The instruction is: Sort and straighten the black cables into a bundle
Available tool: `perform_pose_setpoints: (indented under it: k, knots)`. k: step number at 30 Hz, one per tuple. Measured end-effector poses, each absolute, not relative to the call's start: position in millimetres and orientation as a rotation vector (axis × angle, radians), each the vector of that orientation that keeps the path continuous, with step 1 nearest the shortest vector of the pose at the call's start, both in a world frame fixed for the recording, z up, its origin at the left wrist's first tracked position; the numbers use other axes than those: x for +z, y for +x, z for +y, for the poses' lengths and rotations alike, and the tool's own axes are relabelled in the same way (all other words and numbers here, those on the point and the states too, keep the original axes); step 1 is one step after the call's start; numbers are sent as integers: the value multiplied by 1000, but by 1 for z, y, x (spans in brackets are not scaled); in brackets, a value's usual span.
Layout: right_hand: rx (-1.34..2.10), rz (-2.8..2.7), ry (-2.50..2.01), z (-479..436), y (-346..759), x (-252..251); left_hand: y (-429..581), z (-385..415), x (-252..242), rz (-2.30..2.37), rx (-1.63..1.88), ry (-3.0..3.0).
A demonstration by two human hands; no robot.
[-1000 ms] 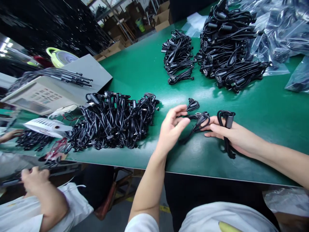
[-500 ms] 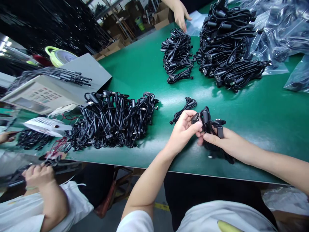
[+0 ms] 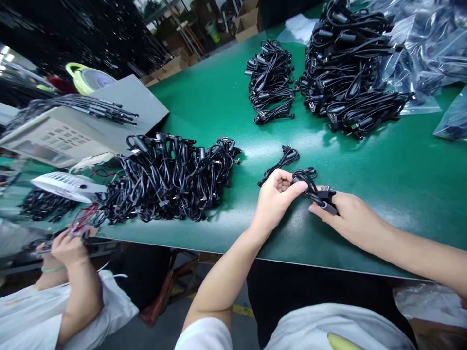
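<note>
Right of the long heap: the left hand [image 3: 275, 201] and right hand [image 3: 350, 218] meet over the green table [image 3: 401, 170], close to its near edge.
Left hand: thumb and fingertips are pinched on a loop of the black cable [image 3: 313, 187].
Right hand: fingers are closed round the same cable's folded end with its plugs; it is farther from the long heap than the left hand.
Black cable: held between both hands, off the tabletop or just above it.
Long heap [image 3: 171, 177]: a thick row of bundled black cables lying along the table.
Loose cable [image 3: 282, 160]: right of the long heap, just beyond the left hand, lying flat and apart from the hands.
Small pile [image 3: 272, 82]: beyond and right of the long heap, well apart.
Big pile [image 3: 346, 68]: farther right still, with plastic bags [image 3: 430, 43] beside it.
Grey machine [image 3: 73, 131]: left of the long heap, thin cables laid on top.
Co-worker's hand [image 3: 67, 248]: nearer than the long heap's left end, off the table edge, on something small I cannot make out.
</note>
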State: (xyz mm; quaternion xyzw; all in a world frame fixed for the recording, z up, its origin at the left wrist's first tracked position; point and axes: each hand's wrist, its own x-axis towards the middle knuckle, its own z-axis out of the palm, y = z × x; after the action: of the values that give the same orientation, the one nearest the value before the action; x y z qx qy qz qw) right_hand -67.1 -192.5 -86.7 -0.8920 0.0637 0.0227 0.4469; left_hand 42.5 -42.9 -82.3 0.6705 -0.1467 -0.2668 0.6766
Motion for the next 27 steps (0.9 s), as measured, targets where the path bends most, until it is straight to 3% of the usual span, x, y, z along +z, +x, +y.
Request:
perform_pose_setpoints:
  k: [5,13,22,27]
  knots:
    - [126,201,-2144,-195,-65,-84,44,-44,-84,-336,-660,1374]
    - [426,225,-1539,-197,-60,-73,49,-38,-86,-422,-703,1311]
    - [320,236,-1377,-199,-61,-74,45,-40,-85,-475,-744,1260]
    - [111,262,-1003,-210,-59,-67,40,-42,-81,-382,-799,1194]
